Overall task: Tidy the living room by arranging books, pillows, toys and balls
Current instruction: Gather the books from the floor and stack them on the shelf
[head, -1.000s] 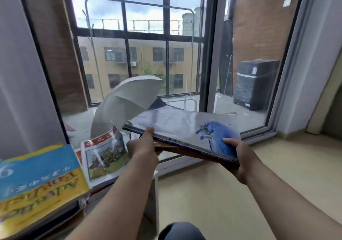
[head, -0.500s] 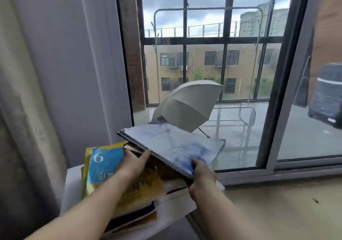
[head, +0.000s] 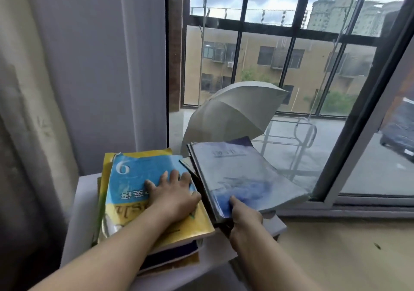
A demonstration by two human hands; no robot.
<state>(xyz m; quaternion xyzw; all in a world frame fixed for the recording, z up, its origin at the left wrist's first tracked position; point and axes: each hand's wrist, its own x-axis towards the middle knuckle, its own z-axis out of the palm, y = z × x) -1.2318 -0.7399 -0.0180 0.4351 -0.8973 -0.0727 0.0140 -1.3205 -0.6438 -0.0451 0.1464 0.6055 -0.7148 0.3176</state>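
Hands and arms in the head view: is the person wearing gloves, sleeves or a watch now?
No. The left hand and right hand are bare, with no gloves, rings or watch in view. The left forearm and right forearm are bare too; no sleeve shows up to the picture's lower edge.

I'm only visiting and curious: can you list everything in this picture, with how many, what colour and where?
blue-and-yellow paperback textbook marked 6: one, blue over yellow, top of the stack.
books beneath it: several, exact count unclear, dark blue and brown edges.
grey-blue hardcover book: one, grey with a blue patch, tilted, right of the stack.
small white table: one, under the stack, beside the curtains.
curtains: two, grey and beige, left.
dark-framed window: one, behind the books.
open grey umbrella: one, outside the glass.
light wooden floor: lower right.
left hand: flat on the textbook.
right hand: grips the hardcover's near edge.
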